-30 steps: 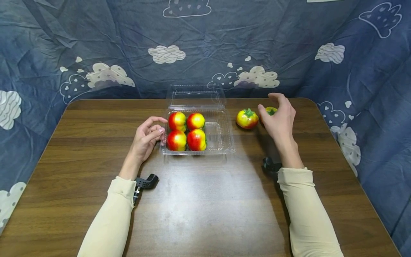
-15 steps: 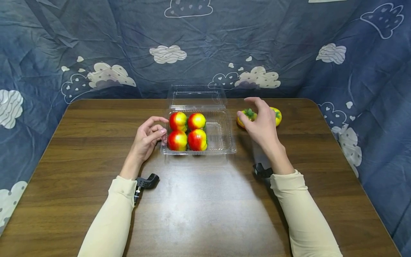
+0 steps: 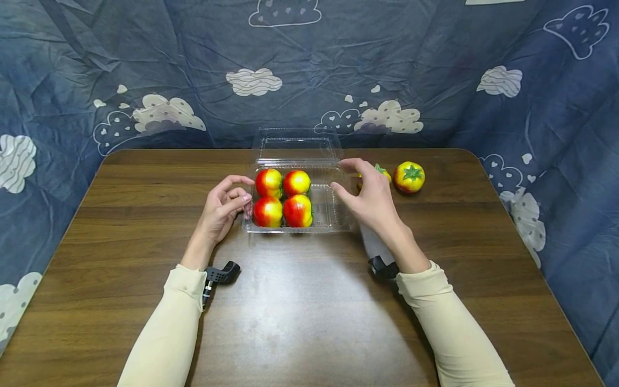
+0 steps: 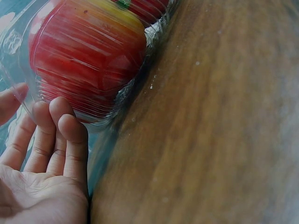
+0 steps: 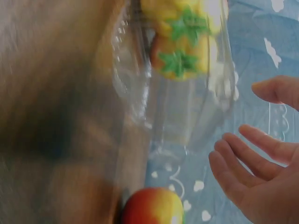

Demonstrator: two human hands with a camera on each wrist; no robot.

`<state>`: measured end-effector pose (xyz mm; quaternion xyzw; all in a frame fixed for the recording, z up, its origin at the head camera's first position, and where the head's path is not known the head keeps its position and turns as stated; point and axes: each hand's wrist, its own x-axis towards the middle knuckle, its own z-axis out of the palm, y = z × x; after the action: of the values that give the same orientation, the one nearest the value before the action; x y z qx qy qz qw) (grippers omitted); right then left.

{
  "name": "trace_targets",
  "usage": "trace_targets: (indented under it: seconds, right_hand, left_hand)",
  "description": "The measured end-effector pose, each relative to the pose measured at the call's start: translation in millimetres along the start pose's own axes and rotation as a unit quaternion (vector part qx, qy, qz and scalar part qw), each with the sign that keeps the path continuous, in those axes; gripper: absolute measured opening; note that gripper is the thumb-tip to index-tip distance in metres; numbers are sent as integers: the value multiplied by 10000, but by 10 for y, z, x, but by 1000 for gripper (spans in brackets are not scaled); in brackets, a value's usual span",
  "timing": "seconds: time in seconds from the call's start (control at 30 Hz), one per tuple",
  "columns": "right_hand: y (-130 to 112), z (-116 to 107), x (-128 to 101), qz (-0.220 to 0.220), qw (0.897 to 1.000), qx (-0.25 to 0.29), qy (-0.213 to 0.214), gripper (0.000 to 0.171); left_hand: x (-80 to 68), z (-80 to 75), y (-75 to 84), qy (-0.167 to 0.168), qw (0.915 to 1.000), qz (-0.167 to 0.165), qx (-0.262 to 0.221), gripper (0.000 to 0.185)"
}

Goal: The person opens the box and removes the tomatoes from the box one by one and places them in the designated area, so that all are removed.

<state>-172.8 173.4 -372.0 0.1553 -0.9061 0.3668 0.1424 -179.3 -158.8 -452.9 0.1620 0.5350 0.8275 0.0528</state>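
Wood-grain table (image 3: 300, 328), open clear container (image 3: 323, 203), two red-yellow fruits (image 3: 409, 178)

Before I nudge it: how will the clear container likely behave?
The clear container looks thin-walled, so it may flex. Resting on the glossy table, it could slide. Its left end, holding four red-yellow fruits, is probably heavier.

Head view bright, mostly sharp; white glare on brown wood-grain bench (image 3: 300, 312) at six o'clock, soft shadow at five. Left wrist view dimmer, bench blurred toward three. Right wrist view smeared, clear hinged plastic box (image 5: 180, 105) included.
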Motion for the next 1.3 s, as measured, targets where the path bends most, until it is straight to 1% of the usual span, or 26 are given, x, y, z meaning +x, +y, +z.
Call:
trace_targets:
  seconds: [0.3,0.53,0.77,1.0,1.13,1.3]
  right_hand:
    - [-91,159,-53,-394,9982,260,-380,44]
    - [-128,243,-89,-357,9954,475,-753,44]
    - [-149,316,-121,-241,9916,568,-1137,49]
    - [-136,363,-140,-324,9888,612,-1325,48]
    - [-133,380,-141,-538,9857,538,-1503,48]
    - [-132,392,-153,-662,9825,170,-1733,53]
  left_hand:
    - [-5,10,-3,41,9999,44,105,33]
    - [-7,22,-4,100,9998,-4,194,38]
    - [-8,24,5,84,9998,-17,196,38]
    - [-2,12,4,43,9999,-25,147,38]
    - [0,5,2,10,9999,-4,105,37]
    - [-2,4,3,4,10000,8,70,37]
